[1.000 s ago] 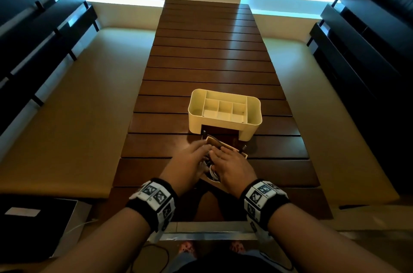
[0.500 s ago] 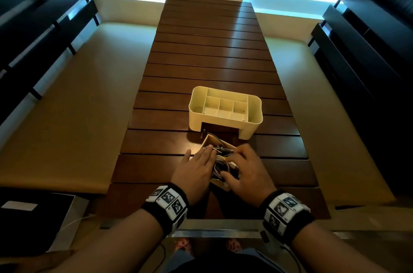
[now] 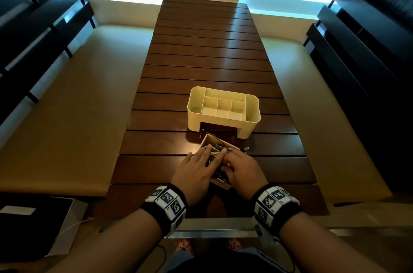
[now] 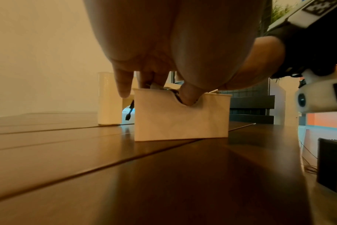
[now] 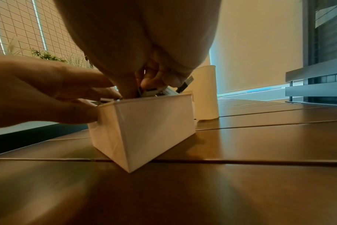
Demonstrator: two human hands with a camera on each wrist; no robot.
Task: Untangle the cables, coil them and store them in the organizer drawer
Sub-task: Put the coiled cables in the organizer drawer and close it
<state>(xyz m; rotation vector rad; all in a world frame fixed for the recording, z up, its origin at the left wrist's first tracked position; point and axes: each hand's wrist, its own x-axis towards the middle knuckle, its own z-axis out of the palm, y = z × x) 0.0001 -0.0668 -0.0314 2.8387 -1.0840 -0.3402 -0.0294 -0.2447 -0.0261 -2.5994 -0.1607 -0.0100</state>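
Note:
A cream organizer [image 3: 194,124] stands mid-table with its drawer slot empty. The drawer [image 3: 206,138] lies skewed on the table just in front of it, stuffed with tangled grey and white cables [image 3: 218,149]. My left hand [image 3: 199,163] lies over the drawer's left side, straight fingers pressing on the cables, thumb in the front notch of the drawer [image 4: 181,120]. My right hand [image 3: 240,164] sits on the right side, fingers curled into the cables. In the right wrist view a USB plug [image 5: 186,84] sticks out past those fingers above the drawer [image 5: 150,121]. One dark plug [image 4: 128,117] hangs over the far edge.
The long slatted wooden table [image 3: 201,60] runs away from me, flanked by tan benches [image 3: 67,105]. Dark slatted backrests [image 3: 33,26] line both sides. A dark box with a white cable [image 3: 33,228] sits low at my left.
My right hand came off the drawer's right edge and now lies on top of the cables beside the left hand. The drawer has stayed in front of the organizer.

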